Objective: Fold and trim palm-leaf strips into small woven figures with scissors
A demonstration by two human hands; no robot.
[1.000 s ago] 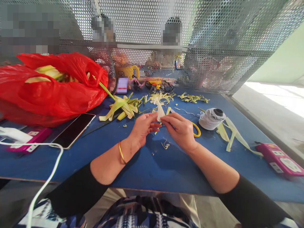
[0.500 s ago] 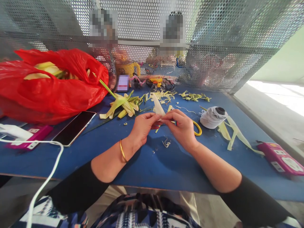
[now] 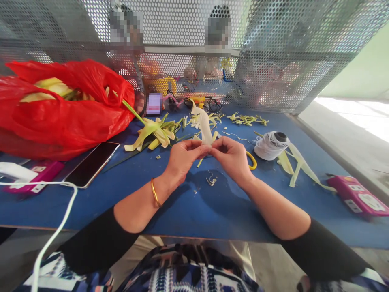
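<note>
**Pale strip point(image 3: 206, 126) pinched upright over blue table point(image 3: 212, 221)**

At far left, a red bag point(image 3: 69, 132) holds yellowish leaves point(image 3: 56, 86). A dark-screened phone point(image 3: 92, 164) lies in front of it; next comes a leafy bundle point(image 3: 154, 132). Left hand point(image 3: 181, 160) and right hand point(image 3: 234, 160) meet, fingertips closed on the strip's base (its upper part blocks some scraps point(image 3: 216, 119) behind). The right hand partly hides a yellow loop point(image 3: 254, 161); farther right are a white thread spool point(image 3: 270, 148) and a magenta socket block point(image 3: 358, 196).

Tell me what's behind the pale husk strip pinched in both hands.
Small yellowish plant scraps on the blue tabletop show past both edges of the pale husk strip; whatever lies directly behind it is covered and cannot be seen.
</note>
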